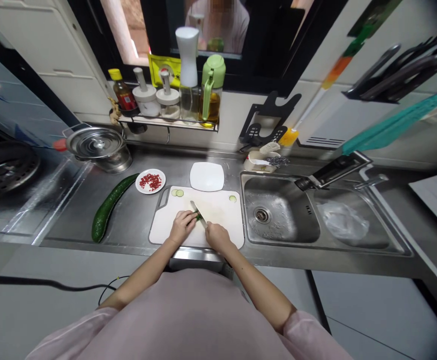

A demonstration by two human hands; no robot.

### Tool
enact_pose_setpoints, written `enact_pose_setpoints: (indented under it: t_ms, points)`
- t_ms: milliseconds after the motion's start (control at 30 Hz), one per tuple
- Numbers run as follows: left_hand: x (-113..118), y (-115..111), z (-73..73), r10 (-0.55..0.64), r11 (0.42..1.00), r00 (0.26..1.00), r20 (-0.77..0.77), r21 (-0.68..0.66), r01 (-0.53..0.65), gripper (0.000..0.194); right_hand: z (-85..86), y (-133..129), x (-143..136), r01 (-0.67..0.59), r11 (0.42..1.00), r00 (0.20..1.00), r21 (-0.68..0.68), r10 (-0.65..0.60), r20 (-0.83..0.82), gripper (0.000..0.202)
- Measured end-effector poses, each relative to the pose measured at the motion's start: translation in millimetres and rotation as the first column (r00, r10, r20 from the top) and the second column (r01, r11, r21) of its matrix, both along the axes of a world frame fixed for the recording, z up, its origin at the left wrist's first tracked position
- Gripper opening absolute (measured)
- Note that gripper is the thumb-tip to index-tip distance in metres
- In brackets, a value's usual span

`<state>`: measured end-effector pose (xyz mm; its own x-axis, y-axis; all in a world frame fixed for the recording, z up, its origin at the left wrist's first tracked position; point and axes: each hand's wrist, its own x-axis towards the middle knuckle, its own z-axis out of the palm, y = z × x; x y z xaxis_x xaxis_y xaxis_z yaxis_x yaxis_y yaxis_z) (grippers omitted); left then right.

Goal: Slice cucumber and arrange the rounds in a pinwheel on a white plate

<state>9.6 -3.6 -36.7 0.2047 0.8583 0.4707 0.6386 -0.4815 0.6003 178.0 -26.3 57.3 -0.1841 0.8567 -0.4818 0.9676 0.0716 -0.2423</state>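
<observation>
On the white cutting board, my right hand is wrapped around the handle of a knife. Its blade points away from me and to the left. My left hand is closed with its fingertips on a small dark green piece of cucumber, right against the blade. Round pale slices lie at the board's far left corner, and another slice at its far right. Left of the board rests a long green cucumber.
A small plate of red bits and a white square plate sit behind the board. At the right is the sink; at the back left, a lidded steel pot. A rack of seasoning bottles hangs above.
</observation>
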Motion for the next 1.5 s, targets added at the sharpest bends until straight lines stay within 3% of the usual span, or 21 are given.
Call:
enact_pose_setpoints:
  t_ms: [600, 1167, 1500]
  points:
    - [-0.9, 0.7, -5.7, 0.001, 1.0, 1.0, -0.01, 0.007, -0.001, 0.022, -7.5, 2.8, -3.4, -0.014, 1.0, 1.0, -0.001, 0.014, 0.009, 0.03]
    - [-0.4, 0.2, -1.5, 0.006, 1.0, 1.0, -0.006, 0.003, -0.006, 0.022, -17.7, 5.3, -8.3, -0.001, 1.0, 1.0, 0.0, 0.001, 0.014, 0.031]
    - [0.7, -1.8, 1.7, 0.026, 1.0, 0.999, -0.036, 0.006, -0.026, 0.022, -7.8, 1.2, -4.1, 0.041, 0.999, 0.999, 0.002, -0.041, 0.01, 0.031]
